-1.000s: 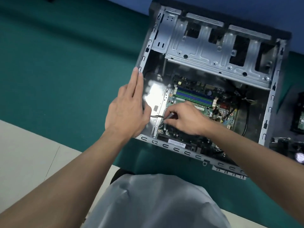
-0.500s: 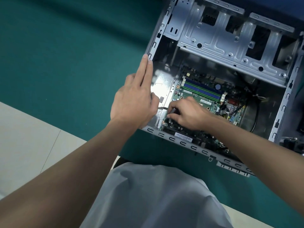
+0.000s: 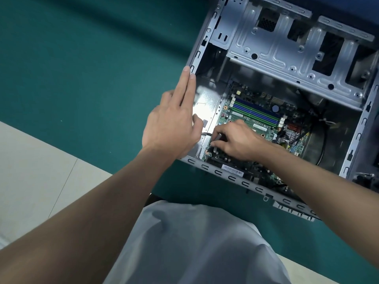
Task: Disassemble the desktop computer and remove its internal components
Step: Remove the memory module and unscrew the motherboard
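The open desktop case (image 3: 231, 177) lies on its side on a green mat, with its green motherboard (image 3: 258, 119) showing blue and green memory slots. My left hand (image 3: 176, 119) rests flat on the case's left rim, fingers straight along the edge and thumb inside. My right hand (image 3: 235, 140) reaches into the case at the board's near left corner. Its fingers pinch a small dark tool or connector (image 3: 218, 138), too small to identify. A thin black cable (image 3: 205, 133) runs from under my left hand toward that spot.
The grey metal drive cage (image 3: 287, 50) spans the far part of the case. Black cables (image 3: 322, 128) hang along the right inner side. Green mat (image 3: 82, 58) stretches left of the case, pale floor (image 3: 30, 165) below it. My light shirt (image 3: 194, 242) fills the bottom centre.
The view has shifted, so the case sits further right and higher. Both hands keep their places on the case rim and at the board's corner.
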